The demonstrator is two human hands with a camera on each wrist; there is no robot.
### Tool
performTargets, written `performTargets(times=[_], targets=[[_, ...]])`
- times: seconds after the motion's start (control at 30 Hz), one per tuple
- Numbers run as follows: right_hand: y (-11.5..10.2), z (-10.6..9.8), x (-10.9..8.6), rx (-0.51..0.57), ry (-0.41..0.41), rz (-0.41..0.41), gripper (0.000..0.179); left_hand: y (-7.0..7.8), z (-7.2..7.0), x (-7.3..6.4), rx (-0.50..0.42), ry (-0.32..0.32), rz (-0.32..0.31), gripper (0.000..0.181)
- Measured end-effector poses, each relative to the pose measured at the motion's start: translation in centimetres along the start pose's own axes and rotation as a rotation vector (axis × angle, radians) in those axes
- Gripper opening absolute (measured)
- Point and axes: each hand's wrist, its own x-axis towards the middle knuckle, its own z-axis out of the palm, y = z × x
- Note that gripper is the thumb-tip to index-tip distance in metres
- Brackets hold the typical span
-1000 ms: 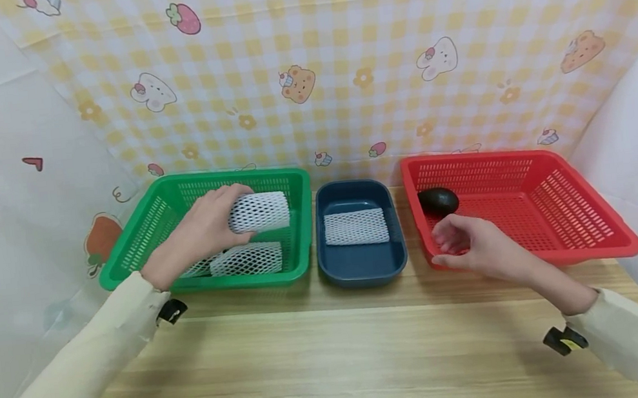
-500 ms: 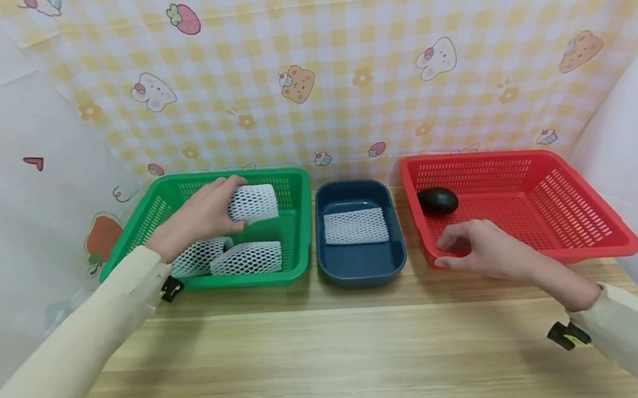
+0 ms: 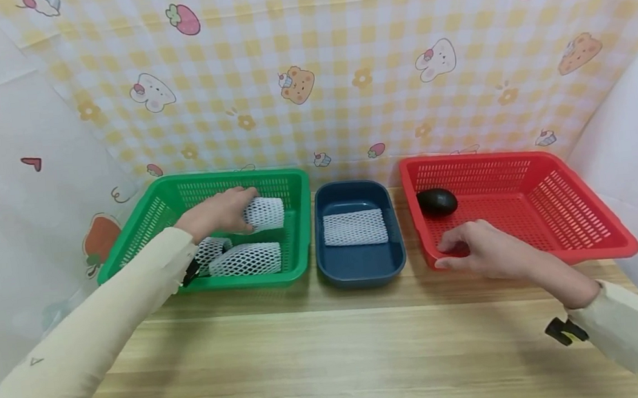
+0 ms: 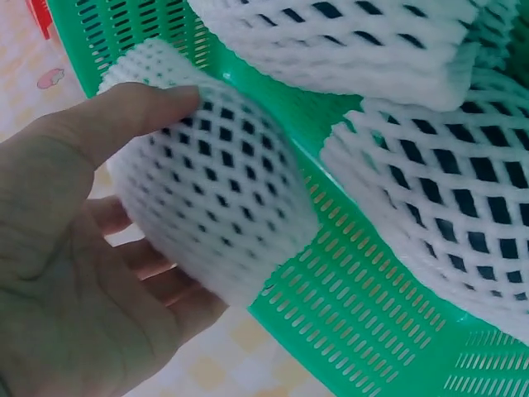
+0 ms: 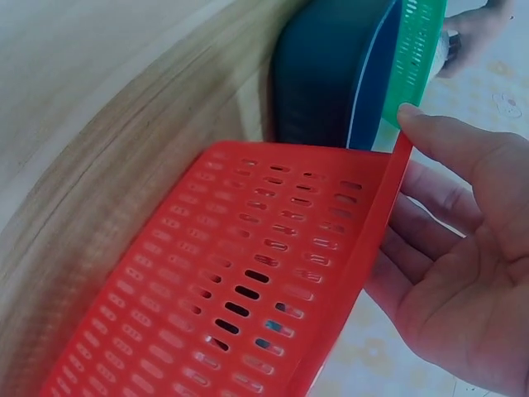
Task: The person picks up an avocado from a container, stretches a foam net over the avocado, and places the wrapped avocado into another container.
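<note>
My left hand (image 3: pixel 224 212) grips a fruit in a white foam net sleeve (image 4: pixel 207 165) with thumb and curled fingers, inside the green basket (image 3: pixel 246 281). Dark skin shows through the mesh. Whether it touches the basket floor I cannot tell. Two more netted fruits lie at the basket's front: one sleeve (image 3: pixel 246 260) shows fully, the other (image 3: pixel 208 253) is partly behind my forearm. Over the front left rim of the red basket (image 3: pixel 502 222) hovers my right hand (image 3: pixel 478 248), fingers loosely bent and thumb by the rim. A dark avocado (image 3: pixel 437 201) lies in that basket's left corner.
Between the baskets stands a dark blue tray (image 3: pixel 361 269) with a flat white foam net sleeve (image 3: pixel 354 228) in it. All three containers stand on a wooden table (image 3: pixel 336 359), before a yellow checked cloth (image 3: pixel 338 106).
The left hand, holding the netted fruit, first shifts left and back, then comes right and lower in the green basket. The right hand sinks slightly at the red rim.
</note>
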Motion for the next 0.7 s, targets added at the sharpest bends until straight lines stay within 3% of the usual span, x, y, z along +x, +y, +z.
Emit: performTargets(times=[0.27,0.57,0.7], targets=[[0.1,-0.1,0.0,-0.003,-0.01,-0.009,0.018,0.2,-0.5,1.4,0.03,-0.139,0.014,0.078],[0.1,-0.1,0.1,0.004,-0.019,-0.016,0.02,0.7,-0.1,2.2,0.036,-0.22,-0.017,0.079],[0.2,-0.1,0.1,0.003,-0.017,-0.013,0.021,0.7,0.1,2.3,0.04,-0.227,-0.024,0.072]])
